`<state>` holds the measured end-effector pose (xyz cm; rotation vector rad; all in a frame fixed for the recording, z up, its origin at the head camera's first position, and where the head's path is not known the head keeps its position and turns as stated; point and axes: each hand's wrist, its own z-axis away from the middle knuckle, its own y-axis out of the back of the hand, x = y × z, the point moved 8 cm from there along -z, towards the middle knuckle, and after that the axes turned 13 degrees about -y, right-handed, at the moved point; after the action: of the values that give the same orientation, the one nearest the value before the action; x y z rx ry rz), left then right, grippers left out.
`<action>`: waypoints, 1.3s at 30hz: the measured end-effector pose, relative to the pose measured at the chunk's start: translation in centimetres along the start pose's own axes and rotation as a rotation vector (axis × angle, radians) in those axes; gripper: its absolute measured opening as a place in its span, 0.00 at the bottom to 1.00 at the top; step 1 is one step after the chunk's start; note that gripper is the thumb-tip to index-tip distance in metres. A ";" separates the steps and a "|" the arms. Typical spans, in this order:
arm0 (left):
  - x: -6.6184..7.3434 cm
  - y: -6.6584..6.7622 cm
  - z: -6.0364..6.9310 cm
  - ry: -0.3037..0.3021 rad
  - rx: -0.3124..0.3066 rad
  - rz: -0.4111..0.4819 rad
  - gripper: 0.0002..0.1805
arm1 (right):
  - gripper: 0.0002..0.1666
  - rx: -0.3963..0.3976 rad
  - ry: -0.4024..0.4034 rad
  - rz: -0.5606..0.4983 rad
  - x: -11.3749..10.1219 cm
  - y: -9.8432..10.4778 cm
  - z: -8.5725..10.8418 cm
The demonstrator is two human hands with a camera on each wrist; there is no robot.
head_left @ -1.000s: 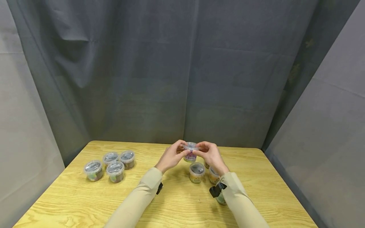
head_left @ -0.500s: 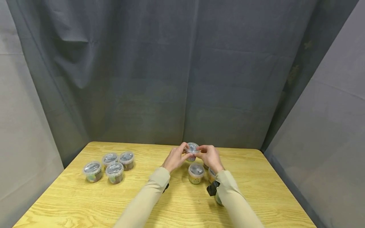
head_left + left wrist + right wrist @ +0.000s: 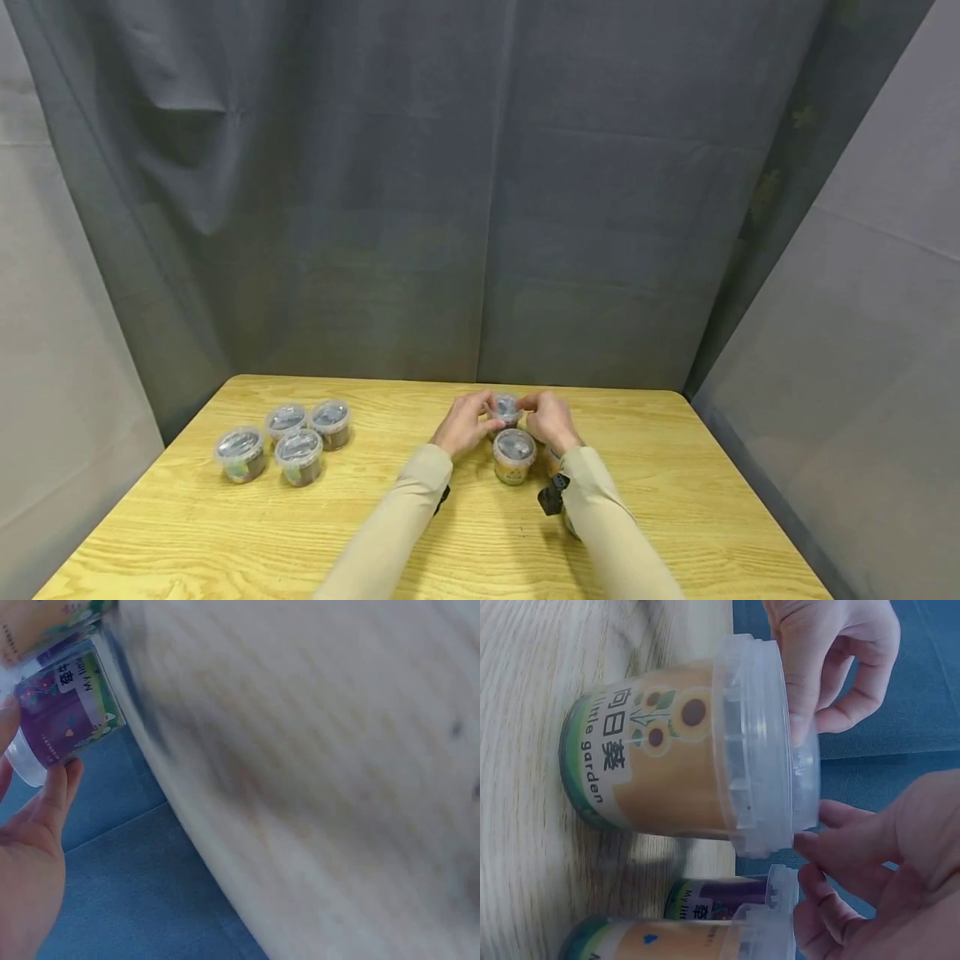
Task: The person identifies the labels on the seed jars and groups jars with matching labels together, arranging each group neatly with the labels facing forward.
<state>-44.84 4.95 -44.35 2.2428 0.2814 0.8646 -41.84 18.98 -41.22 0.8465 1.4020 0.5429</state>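
A purple-labelled tub [image 3: 60,712] with a clear lid [image 3: 505,406] is between the two hands near the table's back edge. My left hand [image 3: 463,423] grips its left side, thumb and fingers round the lid in the left wrist view. On the other side my right hand [image 3: 553,422] has curled fingertips at the lid's rim [image 3: 807,780]. Directly in front stands an orange tub [image 3: 513,457] with a sunflower label [image 3: 667,742], hiding the held tub's base in the head view. Whether that base touches the table cannot be told.
Several lidded tubs [image 3: 298,457] stand grouped on the table's left. Another purple tub [image 3: 731,891] and a second orange tub [image 3: 675,941] are near my right hand; a green one [image 3: 572,527] is partly under the right sleeve. A grey curtain [image 3: 360,250] hangs behind the wooden table [image 3: 247,542].
Both hands have come down and slightly nearer with the purple tub, which now sits lower, just behind the orange one. The other tubs keep their places on the table.
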 end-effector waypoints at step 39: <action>-0.4 1.8 2.0 0.039 0.017 -0.047 0.13 | 0.11 0.101 0.006 -0.058 -0.9 0.3 0.6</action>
<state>-43.92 2.38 -44.33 2.2284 0.3598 0.8842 -41.34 18.39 -40.48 0.8828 1.4641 0.4333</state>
